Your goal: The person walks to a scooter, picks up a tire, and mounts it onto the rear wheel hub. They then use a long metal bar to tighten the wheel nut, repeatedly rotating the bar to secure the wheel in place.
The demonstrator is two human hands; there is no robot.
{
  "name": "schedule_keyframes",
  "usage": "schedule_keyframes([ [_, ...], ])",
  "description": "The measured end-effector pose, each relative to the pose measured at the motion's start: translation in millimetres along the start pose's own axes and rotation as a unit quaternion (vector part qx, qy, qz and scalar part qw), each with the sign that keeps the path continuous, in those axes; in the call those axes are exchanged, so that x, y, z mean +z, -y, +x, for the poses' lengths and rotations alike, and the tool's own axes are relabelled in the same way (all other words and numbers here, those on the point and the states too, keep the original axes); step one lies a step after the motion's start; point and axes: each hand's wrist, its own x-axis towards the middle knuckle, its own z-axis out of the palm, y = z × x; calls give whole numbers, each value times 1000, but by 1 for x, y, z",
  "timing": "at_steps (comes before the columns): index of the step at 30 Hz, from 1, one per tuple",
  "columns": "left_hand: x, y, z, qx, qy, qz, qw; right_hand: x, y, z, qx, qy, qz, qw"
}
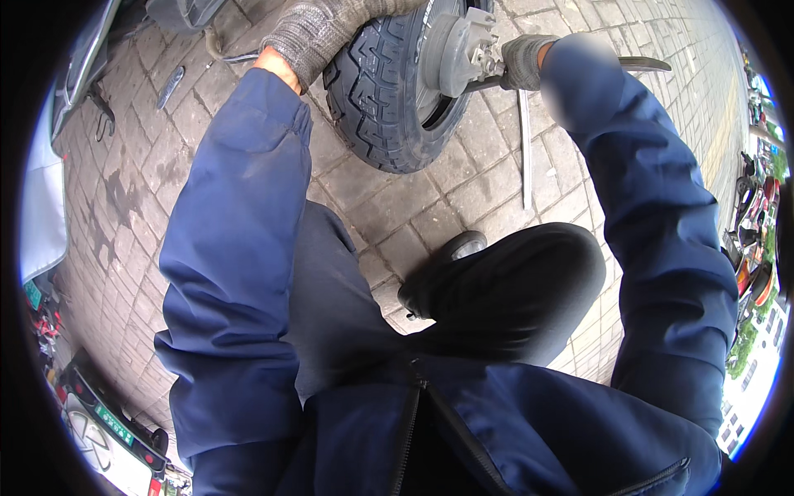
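At the top middle stands a small wheel [376, 103] with a knobby black tire, tilted on the paving, its grey metal hub [457, 54] facing right. My left hand [322, 37], in a grey knitted glove, is wrapped over the top of the tire; its fingertips are partly cut off by the frame's edge. My right hand [523, 63], gloved alike, is closed round a dark tire lever [649, 64]. One end of that lever reaches the wheel beside the hub, and its curved end sticks out to the right past my sleeve. Just below my right hand, a flat silver bar [526, 153] extends down over the bricks.
Brick paving [397, 211] surrounds the wheel, with my shoe [467, 245] close below. On the left lie a small silvery-blue object [171, 87] and a black hooked part [102, 112], near a grey panel [45, 215]. Parked vehicles [107, 438] stand lower left; motorbikes [757, 223] line the far right.
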Motion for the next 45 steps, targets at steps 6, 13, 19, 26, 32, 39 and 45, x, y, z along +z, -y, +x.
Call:
schedule_keyframes([
  [6,0,2,-1,31,54,-76,995,14,-11,11,-27,5,0,1000],
  [13,-10,4,3,10,44,-71,996,27,-29,49,-24,88,81,993],
  [19,-16,9,8,-14,53,-137,989,29,-31,60,-57,76,88,992],
  [26,-25,12,15,-43,51,-142,988,2,-13,27,-33,97,69,992],
  [32,-30,12,19,-7,113,-131,985,-24,1,5,-24,128,57,990],
  [39,-40,19,24,4,156,-139,978,-23,-2,14,-108,96,-11,990],
  [45,-40,20,22,-1,145,-122,982,-14,-2,21,-52,85,9,995],
])
